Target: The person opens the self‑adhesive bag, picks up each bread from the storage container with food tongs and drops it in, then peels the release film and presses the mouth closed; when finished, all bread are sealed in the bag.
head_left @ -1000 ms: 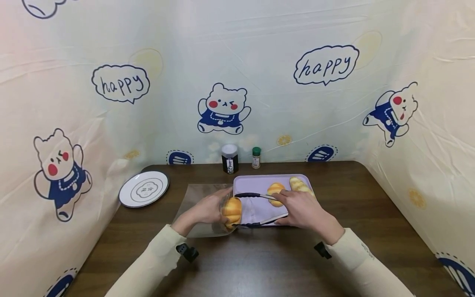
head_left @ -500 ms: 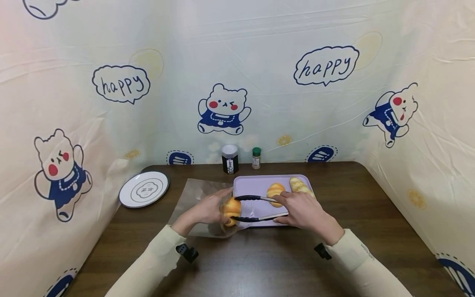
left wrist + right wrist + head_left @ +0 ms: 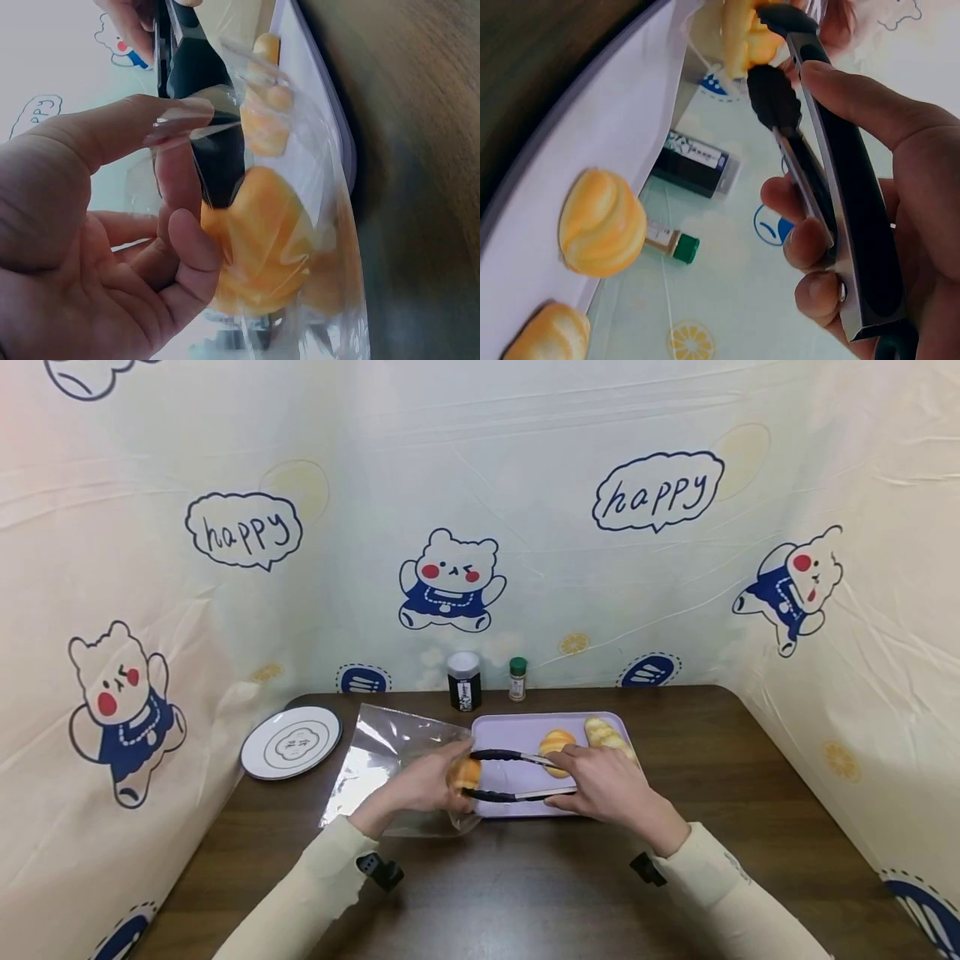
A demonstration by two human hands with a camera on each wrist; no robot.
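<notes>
My left hand (image 3: 427, 781) pinches the mouth edge of a clear plastic bag (image 3: 382, 739) between thumb and fingers. An orange-yellow bread roll (image 3: 262, 240) sits inside the bag's opening, seen through the film in the left wrist view. My right hand (image 3: 606, 781) grips metal tongs (image 3: 847, 195) with black tips. The tong arms stand spread apart, and their tips reach left to the roll at the bag's mouth. Behind the tongs, a round bread roll (image 3: 604, 223) and a long pale bread (image 3: 606, 735) lie on a lilac tray (image 3: 517, 723).
A white plate (image 3: 258, 758) with a dark rim stands at the left edge of the table (image 3: 510, 893). Behind the tray are a black jar (image 3: 465, 689) with a pale lid and a small green-capped bottle (image 3: 517, 681). A printed cloth (image 3: 570, 577) encloses the back and sides.
The roll has moved left, deeper into the bag, with the tong tips following slightly. The bag's far part has lifted and spread to the left. Both hands stay nearly in place.
</notes>
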